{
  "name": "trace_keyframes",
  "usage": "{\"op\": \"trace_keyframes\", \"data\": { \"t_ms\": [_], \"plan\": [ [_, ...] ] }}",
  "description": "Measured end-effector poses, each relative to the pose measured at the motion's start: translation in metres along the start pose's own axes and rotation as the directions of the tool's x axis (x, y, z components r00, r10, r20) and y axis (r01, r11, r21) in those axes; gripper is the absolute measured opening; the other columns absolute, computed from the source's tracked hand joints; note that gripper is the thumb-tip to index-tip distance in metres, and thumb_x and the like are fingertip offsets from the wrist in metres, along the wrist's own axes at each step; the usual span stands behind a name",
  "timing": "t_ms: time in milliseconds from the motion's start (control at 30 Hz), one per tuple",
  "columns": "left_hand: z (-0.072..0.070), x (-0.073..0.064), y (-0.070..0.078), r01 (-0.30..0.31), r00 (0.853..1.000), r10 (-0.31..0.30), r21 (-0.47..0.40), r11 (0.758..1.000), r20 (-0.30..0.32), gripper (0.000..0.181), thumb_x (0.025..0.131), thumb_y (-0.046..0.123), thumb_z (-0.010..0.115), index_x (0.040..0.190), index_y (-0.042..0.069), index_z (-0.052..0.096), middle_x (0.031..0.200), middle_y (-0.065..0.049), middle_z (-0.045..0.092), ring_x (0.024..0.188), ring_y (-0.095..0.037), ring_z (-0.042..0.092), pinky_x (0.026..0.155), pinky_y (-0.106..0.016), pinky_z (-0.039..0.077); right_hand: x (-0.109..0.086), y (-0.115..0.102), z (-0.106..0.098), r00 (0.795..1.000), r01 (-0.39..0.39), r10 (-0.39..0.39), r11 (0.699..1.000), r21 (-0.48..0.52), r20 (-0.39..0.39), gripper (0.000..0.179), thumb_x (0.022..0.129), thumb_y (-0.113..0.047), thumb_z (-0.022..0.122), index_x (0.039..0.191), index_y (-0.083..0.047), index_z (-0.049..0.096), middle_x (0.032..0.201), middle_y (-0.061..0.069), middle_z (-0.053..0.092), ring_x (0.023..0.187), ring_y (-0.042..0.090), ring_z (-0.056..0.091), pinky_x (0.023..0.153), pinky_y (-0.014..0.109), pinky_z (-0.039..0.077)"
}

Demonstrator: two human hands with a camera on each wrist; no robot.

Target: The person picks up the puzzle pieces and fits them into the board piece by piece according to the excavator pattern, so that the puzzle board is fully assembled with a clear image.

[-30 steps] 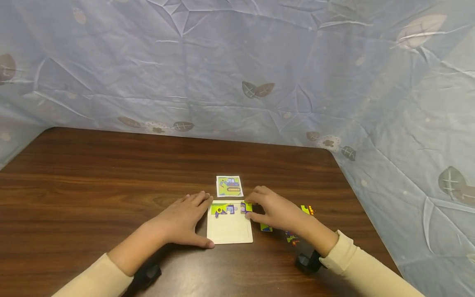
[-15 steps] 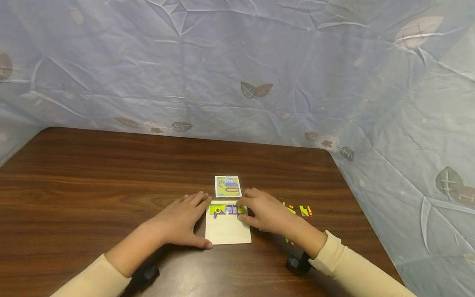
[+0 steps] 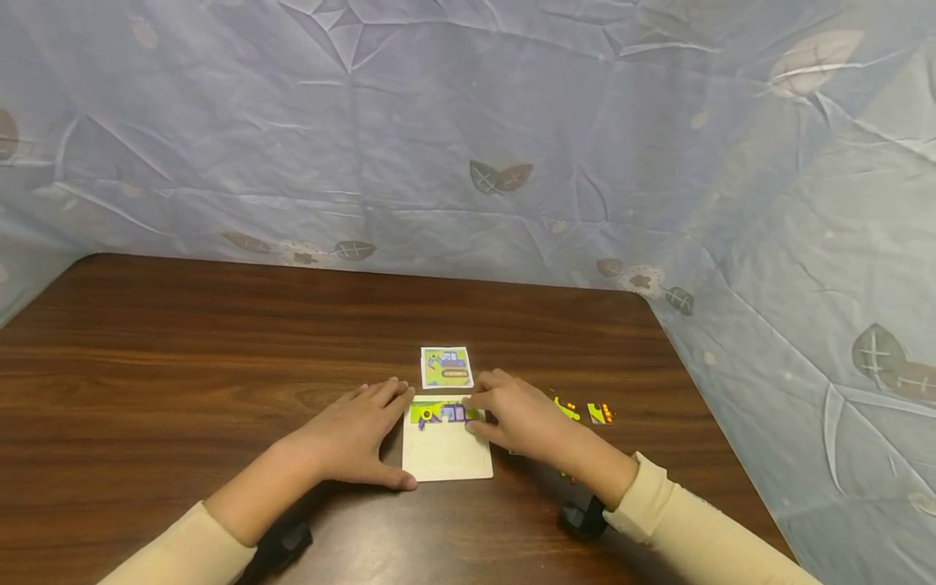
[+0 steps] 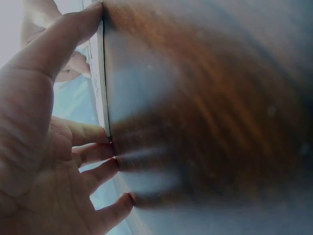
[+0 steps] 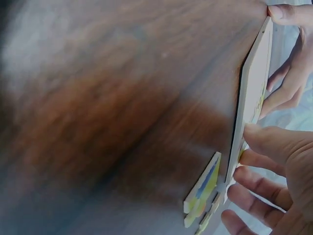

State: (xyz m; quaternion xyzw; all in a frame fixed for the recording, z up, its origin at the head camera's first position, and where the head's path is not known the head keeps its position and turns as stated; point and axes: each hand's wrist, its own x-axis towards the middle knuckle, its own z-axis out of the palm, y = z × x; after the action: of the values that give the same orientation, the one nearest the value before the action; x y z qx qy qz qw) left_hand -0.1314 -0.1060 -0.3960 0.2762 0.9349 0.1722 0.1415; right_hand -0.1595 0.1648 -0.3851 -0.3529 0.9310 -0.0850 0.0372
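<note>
A shallow cream puzzle board (image 3: pixel 448 455) lies on the table with joined jigsaw pieces (image 3: pixel 431 413) along its far edge, showing part of a purple digger on green. My left hand (image 3: pixel 347 435) spreads along the board's left side, fingertips and thumb touching its edge. At the far right corner, my right hand (image 3: pixel 522 418) holds a jigsaw piece (image 3: pixel 471 413) between thumb and forefinger, against the others in the row. Most of that piece is hidden by the fingers. In the right wrist view the thumb (image 5: pixel 266 139) reaches over the board's rim.
A square picture card (image 3: pixel 447 368) of the digger lies just beyond the board. Loose jigsaw pieces (image 3: pixel 600 413) are scattered right of the board, some under the right forearm. A patterned cloth (image 3: pixel 409 146) hangs behind the brown table (image 3: pixel 219 325).
My right hand has moved left with the jigsaw piece, closing the gap to the pieces in the row. Its fingers stay on it. The left hand has kept its place on the board.
</note>
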Motion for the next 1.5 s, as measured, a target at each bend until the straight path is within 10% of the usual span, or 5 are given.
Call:
{"op": "trace_keyframes", "data": {
  "t_ms": [733, 1500],
  "plan": [
    [-0.001, 0.000, 0.000, 0.005, 1.000, -0.005, -0.005, 1.000, 0.010, 0.122, 0.076, 0.072, 0.080, 0.162, 0.000, 0.033, 0.171, -0.025, 0.029, 0.157, -0.047, 0.031, 0.129, -0.064, 0.025, -0.001, -0.002, 0.001, 0.999, -0.017, 0.016, 1.000, 0.019, 0.045, 0.033, 0.099, -0.029, 0.074, 0.126, -0.011, 0.076, 0.116, 0.004, 0.066, 0.095, 0.012, 0.056, 0.077, 0.028, 0.055],
    [-0.001, -0.001, 0.001, 0.014, 1.000, -0.014, -0.012, 1.000, 0.013, 0.122, 0.077, 0.072, 0.080, 0.163, 0.000, 0.031, 0.171, -0.024, 0.028, 0.158, -0.047, 0.030, 0.130, -0.063, 0.024, -0.025, 0.067, -0.015, 0.999, -0.043, 0.041, 0.989, 0.140, 0.016, 0.035, 0.099, -0.026, 0.073, 0.130, -0.007, 0.072, 0.126, 0.006, 0.068, 0.115, 0.023, 0.068, 0.100, 0.041, 0.061]
  ]
}}
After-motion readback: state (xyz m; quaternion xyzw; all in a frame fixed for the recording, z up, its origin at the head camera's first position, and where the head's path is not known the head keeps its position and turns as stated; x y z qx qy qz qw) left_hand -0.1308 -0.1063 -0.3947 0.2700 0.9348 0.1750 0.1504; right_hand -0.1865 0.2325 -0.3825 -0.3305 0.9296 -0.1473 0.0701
